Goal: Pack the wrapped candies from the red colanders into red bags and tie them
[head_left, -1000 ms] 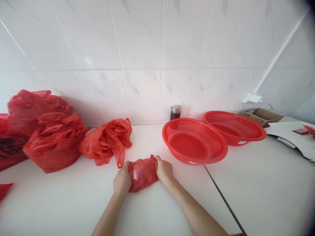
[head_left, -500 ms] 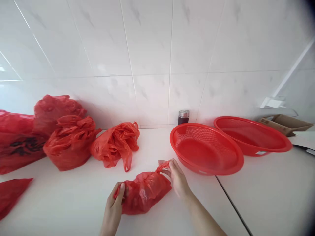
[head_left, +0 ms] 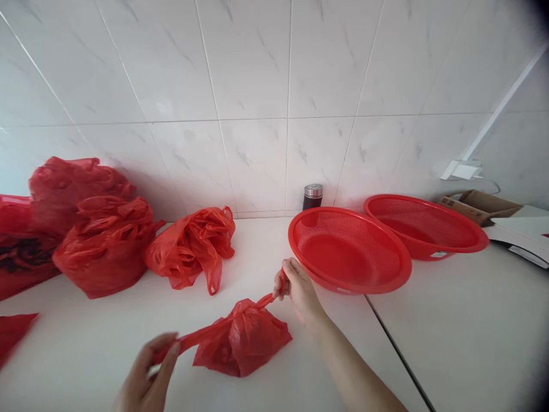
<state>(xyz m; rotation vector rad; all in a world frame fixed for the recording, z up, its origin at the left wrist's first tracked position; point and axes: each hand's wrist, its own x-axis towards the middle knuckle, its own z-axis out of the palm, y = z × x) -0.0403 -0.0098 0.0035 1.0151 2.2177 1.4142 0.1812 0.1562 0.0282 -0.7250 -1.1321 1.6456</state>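
Observation:
A small red plastic bag [head_left: 246, 340] rests on the white table in front of me, its top gathered into a knot. My left hand [head_left: 152, 366], a little blurred, pinches one handle of the bag and stretches it out to the left. The other handle is wrapped in the closed fingers of my right hand [head_left: 299, 290], up and to the right of the knot. Both handles are taut. What the bag contains cannot be made out through the plastic.
Several red plastic bags [head_left: 107, 252] stand to the left, one crumpled bag [head_left: 191, 246] nearest. Two red plastic baskets [head_left: 349, 252] sit to the right, with a dark jar [head_left: 313, 197] behind. A cardboard box [head_left: 480, 206] lies at far right. A seam [head_left: 398, 352] crosses the white tabletop [head_left: 107, 343].
My left hand has moved left and pulled its handle out long. My right hand has shifted slightly up and left with the other handle. The view has turned slightly right.

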